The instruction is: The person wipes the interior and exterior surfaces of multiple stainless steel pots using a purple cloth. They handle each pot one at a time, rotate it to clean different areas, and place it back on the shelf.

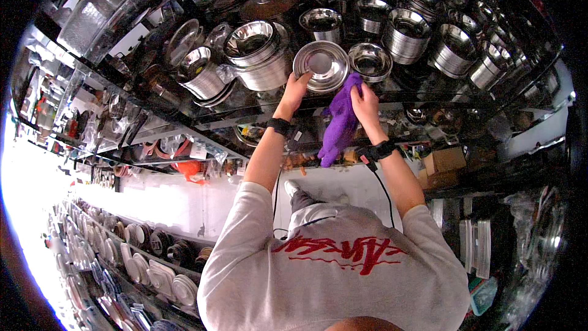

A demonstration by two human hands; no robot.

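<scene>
My left hand [295, 92] grips the rim of a shiny steel bowl [320, 64], thumb over the edge, with the inside of the bowl facing up toward me. A purple cloth [340, 124] hangs down from my right hand [365, 103], its fingers closed around the upper end. The cloth's top touches or nearly touches the bowl's right side; I cannot tell which. Just right of it sits another steel bowl [370, 61] on the shelf. Left of my left hand stands a tall stack of steel bowls [260, 64].
More stacked steel bowls [406, 37] crowd the dark shelf [404, 93] ahead. A smaller stack [202, 73] stands at the left. Below the shelf lie cardboard boxes [444, 160] at right and an orange bag [190, 170] at left. Racks of plates [147, 270] line the lower left.
</scene>
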